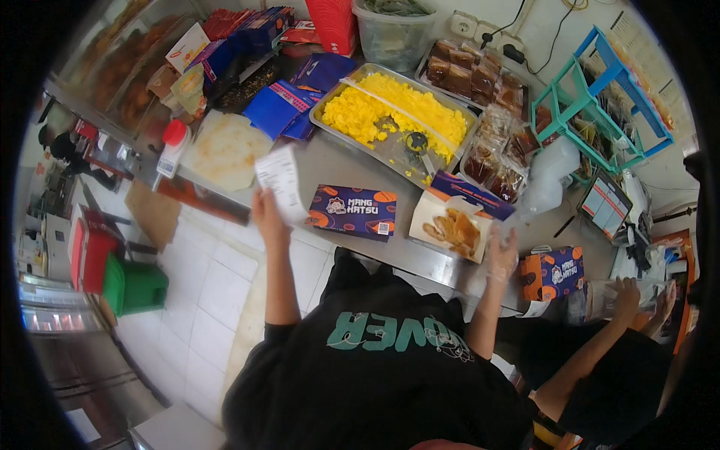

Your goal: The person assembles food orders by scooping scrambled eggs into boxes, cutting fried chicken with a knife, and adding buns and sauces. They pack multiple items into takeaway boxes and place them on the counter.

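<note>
My left hand [268,212] is closed on a white printed receipt [280,182], held up over the near edge of the counter. My right hand [502,257], in a clear plastic glove, is beside the right edge of an open takeaway box [425,216]; its fingers look stretched apart, and I cannot tell whether they touch the box. Inside that box lies golden fried food [455,231]. Between my hands sits a closed purple and orange takeaway box [352,209]. Another such box [553,273] stands upright to the right.
Behind the boxes is a metal tray [388,163] of yellow food. Bagged brown sauces [495,159], a teal and blue rack [592,101] and a tablet [604,202] line the right. Flat purple cartons [276,109] and a red-capped bottle [173,146] are left. A co-worker's hand [626,295] handles plastic bags.
</note>
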